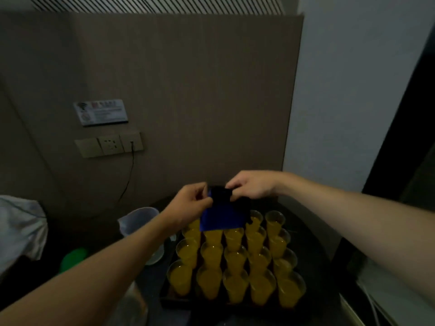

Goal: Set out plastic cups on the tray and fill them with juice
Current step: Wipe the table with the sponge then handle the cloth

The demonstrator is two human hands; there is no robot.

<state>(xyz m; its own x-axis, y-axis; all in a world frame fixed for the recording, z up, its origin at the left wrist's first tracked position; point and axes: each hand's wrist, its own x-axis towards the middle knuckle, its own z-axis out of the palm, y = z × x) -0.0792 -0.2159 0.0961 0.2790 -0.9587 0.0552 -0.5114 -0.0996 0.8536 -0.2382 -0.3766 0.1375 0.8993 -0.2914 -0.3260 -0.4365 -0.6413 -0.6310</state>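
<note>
Your left hand and right hand both pinch-grip the blue packet by its top, mid-frame; tear gently, steady above the filled cups.

clear plastic cups stand upright in close rows on a dark tray, each holding orange-yellow juice; the tray lies flat on the dark desk.

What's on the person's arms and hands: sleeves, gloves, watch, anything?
Nothing worn that shows. The left forearm and right forearm are bare to the frame edge, with no sleeve cuffs in view. The left hand and right hand have no gloves. No watch, band or ring is visible, though the dim light could hide small items.
</note>
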